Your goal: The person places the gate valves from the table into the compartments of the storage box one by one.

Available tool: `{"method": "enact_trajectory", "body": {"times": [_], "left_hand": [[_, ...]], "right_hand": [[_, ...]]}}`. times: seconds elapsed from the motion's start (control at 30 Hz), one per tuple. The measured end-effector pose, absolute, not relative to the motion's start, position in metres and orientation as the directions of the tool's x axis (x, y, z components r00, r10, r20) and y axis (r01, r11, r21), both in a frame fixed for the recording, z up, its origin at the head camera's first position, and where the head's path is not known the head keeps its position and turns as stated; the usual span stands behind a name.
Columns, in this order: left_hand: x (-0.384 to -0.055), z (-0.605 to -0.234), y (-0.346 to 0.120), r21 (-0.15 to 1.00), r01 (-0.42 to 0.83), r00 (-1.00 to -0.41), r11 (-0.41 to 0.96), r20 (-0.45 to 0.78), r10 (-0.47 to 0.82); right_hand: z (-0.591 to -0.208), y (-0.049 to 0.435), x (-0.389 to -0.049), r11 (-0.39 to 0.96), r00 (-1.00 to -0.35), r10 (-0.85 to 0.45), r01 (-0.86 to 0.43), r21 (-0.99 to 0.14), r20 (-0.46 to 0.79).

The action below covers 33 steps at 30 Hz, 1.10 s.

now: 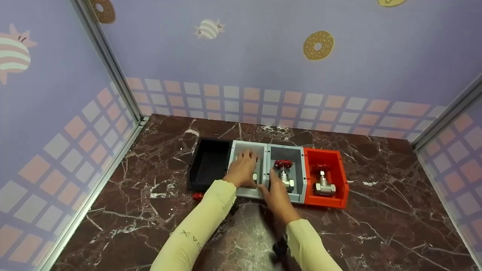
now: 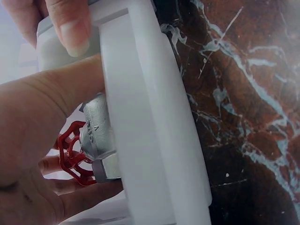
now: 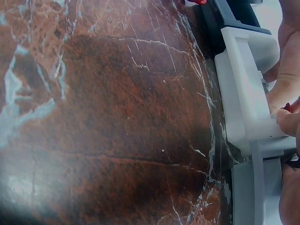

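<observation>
My left hand (image 1: 244,167) reaches into the white bin (image 1: 250,145), its thumb and fingers around a metal valve (image 2: 98,129) with a red handwheel (image 2: 65,157). The bin wall hides part of its thumb in the left wrist view. My right hand (image 1: 278,194) straddles the adjoining walls of the white and grey bins. Its thumb (image 3: 287,123) lies over the white bin's corner, while its other fingers reach into the grey bin (image 1: 286,151). A second red-handled valve (image 1: 285,177) stands in the grey bin, beside those fingers.
At the right end, an orange-red bin (image 1: 343,180) contains another valve (image 1: 324,184). A black bin (image 1: 196,165) adjoins the white one on the left. Near its front lies a red part (image 1: 197,196), partly hidden by the left sleeve. Patterned walls (image 1: 241,56) enclose the dark marbled surface (image 1: 376,210).
</observation>
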State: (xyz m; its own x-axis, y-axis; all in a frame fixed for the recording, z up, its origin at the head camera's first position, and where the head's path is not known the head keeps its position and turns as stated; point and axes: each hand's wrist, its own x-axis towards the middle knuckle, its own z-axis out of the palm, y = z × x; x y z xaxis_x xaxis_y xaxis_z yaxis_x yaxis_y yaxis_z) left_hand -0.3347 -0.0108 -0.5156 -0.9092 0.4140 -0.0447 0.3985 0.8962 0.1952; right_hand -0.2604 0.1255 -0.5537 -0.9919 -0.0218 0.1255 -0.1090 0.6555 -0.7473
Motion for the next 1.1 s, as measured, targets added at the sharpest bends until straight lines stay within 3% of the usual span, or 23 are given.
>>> {"method": "enact_trajectory", "body": {"times": [0.83, 1.1], "left_hand": [[-0.3320, -0.5159, -0.0039, 0.126, 0.411, -0.903, 0.903, -0.079, 0.422], [-0.3285, -0.5135, -0.0068, 0.163, 0.422, -0.900, 0.892, -0.046, 0.434]], "right_hand": [[-0.5543, 0.1248, -0.2589, 0.651, -0.989, -0.016, -0.124, -0.749, 0.149], [-0.5544, 0.1239, -0.2592, 0.646, -0.989, -0.014, -0.121, -0.754, 0.147]]}}
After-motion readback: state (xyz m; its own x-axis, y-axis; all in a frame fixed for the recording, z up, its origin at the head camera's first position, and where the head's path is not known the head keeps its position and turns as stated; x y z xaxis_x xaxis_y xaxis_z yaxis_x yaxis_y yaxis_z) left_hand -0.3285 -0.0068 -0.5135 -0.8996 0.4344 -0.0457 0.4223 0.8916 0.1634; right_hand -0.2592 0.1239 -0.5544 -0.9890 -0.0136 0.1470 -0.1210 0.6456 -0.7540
